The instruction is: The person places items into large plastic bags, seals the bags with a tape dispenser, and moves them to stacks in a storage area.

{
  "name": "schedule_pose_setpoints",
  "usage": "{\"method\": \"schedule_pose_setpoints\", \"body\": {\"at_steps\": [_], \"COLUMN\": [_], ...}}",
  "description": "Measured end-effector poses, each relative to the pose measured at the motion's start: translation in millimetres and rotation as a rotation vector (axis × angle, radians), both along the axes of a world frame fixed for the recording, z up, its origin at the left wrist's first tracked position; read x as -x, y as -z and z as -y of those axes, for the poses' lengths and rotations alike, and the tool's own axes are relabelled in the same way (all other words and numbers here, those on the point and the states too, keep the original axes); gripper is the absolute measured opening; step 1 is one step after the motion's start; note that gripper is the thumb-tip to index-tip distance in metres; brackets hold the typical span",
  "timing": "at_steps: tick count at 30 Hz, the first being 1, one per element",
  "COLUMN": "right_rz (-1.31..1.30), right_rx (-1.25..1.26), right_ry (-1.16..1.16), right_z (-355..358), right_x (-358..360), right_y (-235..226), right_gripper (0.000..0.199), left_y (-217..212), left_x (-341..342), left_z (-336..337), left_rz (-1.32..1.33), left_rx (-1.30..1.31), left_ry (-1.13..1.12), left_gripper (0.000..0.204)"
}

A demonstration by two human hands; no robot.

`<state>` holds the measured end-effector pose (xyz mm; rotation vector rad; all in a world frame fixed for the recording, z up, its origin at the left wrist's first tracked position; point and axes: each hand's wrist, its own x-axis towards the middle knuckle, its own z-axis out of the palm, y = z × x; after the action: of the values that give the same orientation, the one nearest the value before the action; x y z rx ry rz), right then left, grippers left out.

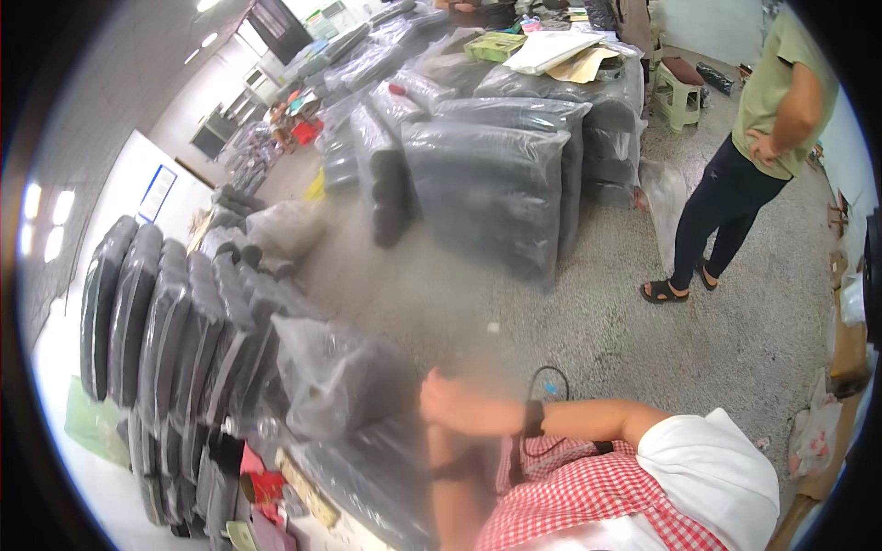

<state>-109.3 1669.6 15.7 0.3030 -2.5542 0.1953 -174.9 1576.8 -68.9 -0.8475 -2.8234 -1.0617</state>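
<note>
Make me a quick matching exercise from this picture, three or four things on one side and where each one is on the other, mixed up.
Things:
1. green plastic stool
2. standing person
3. row of upright dark bagged bundles
4. red-checked cloth

Places:
A. lower middle, at the wearer's lap
B. far left
C. upper right, on the speckled floor
D. top, beside the bagged stack

Pairs: 1-D, 2-C, 3-B, 4-A

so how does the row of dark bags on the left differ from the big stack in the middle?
The left row stands its bags on edge, side by side, leaning; the middle stack piles into a tall block. The left row carries nothing on top; the middle stack bears papers and a green tray. The person's hands are near the left row, far from the middle stack. Both hold dark goods in clear plastic.
</note>
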Motion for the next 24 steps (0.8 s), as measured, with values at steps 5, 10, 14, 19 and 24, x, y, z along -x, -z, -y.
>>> {"method": "schedule_pose_setpoints", "body": {"at_steps": [5, 10, 14, 19, 24], "right_rz": [0.157, 0.195, 0.205, -0.106, 0.085], "right_rx": [-0.024, 0.246, 0.1, 0.112, 0.041], "right_ry": [0.109, -0.037, -0.013, 0.396, -0.157], "right_z": [-36, -96, -127, -132, -222], "right_x": [177, 364, 510, 699, 877], "right_y": [31, 43, -1, 51, 38], "right_gripper": [0.022, 0.016, 0.014, 0.016, 0.021], "left_y": [34, 27, 2, 0, 11], "left_x": [153, 347, 498, 672, 853], "left_z": [-40, -87, -122, -176, -210], "left_rz": [0.118, 0.143, 0.131, 0.088, 0.08], "left_rx": [0.23, 0.37, 0.43, 0.429, 0.433], "left_ry": [0.056, 0.15, 0.188, 0.32, 0.293], "left_gripper": [0.05, 0.049, 0.048, 0.047, 0.046]}}
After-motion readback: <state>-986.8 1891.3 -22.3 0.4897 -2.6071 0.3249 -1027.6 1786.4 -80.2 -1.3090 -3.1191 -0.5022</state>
